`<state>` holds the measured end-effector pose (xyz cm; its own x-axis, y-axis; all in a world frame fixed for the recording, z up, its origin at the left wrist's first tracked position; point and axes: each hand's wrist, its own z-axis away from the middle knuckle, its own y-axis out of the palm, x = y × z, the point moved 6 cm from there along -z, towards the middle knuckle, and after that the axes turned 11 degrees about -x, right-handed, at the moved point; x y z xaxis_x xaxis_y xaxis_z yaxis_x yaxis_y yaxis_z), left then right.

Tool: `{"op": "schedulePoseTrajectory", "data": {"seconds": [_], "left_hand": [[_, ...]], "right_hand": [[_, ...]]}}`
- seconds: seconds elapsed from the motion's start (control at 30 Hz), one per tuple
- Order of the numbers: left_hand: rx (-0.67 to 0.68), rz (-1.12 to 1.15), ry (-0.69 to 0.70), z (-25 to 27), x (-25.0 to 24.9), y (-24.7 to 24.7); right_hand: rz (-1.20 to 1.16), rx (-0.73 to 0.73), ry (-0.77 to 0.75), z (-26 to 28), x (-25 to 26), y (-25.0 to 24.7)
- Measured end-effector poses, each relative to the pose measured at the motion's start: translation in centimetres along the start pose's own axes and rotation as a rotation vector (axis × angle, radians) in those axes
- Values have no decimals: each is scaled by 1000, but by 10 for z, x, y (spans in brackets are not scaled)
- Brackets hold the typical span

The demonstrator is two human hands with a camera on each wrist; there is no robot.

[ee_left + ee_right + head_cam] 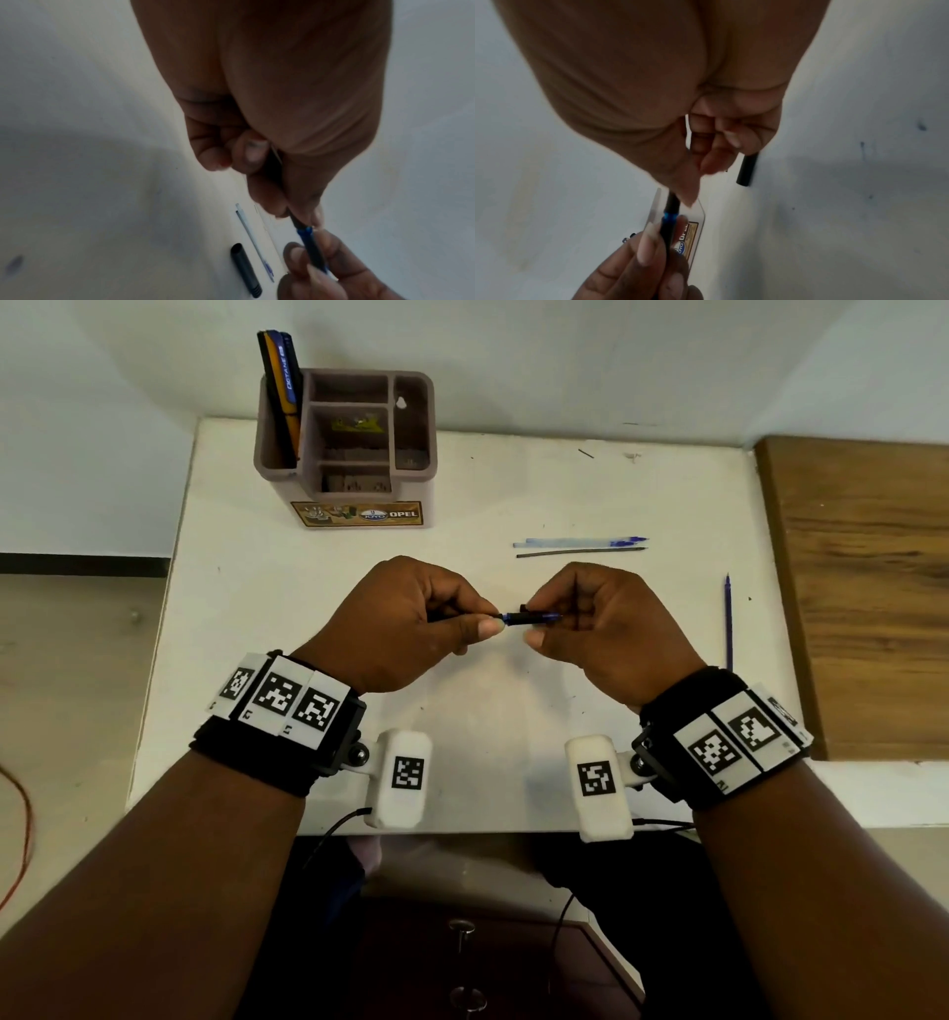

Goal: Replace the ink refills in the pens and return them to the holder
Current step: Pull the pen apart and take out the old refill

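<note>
Over the middle of the white table, both hands hold one dark pen level between them. My left hand pinches the black end, and my right hand pinches the end with the blue tip. In the left wrist view, a blue ring sits where the two pen parts meet, just past my left hand. The right wrist view shows my right hand on the same pen. A loose black pen piece lies on the table under the hands. The pen holder stands at the back.
Two pens stand in the holder's left compartment. A clear refill and a thin dark refill lie side by side right of the holder. A blue refill lies near the table's right edge, beside a wooden surface.
</note>
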<state>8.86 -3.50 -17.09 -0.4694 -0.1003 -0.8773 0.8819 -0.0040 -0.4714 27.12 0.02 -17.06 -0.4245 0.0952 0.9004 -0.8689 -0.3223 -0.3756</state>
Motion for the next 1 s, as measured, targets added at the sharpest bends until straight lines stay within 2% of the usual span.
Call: {"op": "schedulePoseTrajectory", "data": {"seconds": [0.13, 0.27, 0.4, 0.57, 0.7, 0.77, 0.9, 1.0], "left_hand": [[-7, 11, -1, 0, -2, -1], [-4, -8, 0, 1, -3, 1], [1, 5, 18, 1, -6, 1], [79, -50, 49, 3, -7, 7], [15, -75, 80, 0, -4, -2], [-13, -87, 73, -2, -1, -7], [-37, -106, 66, -4, 1, -10], [-46, -100, 64, -6, 2, -11]], "right_hand": [[-21, 9, 81, 2, -1, 1], [-40, 12, 24, 5, 4, -3], [-50, -7, 93, 9, 4, -6], [-2, -94, 72, 10, 4, -19], [-11, -246, 125, 7, -2, -42], [44, -297, 153, 8, -7, -48], [261, -296, 165, 10, -15, -50], [412, -291, 120, 11, -17, -46]]}}
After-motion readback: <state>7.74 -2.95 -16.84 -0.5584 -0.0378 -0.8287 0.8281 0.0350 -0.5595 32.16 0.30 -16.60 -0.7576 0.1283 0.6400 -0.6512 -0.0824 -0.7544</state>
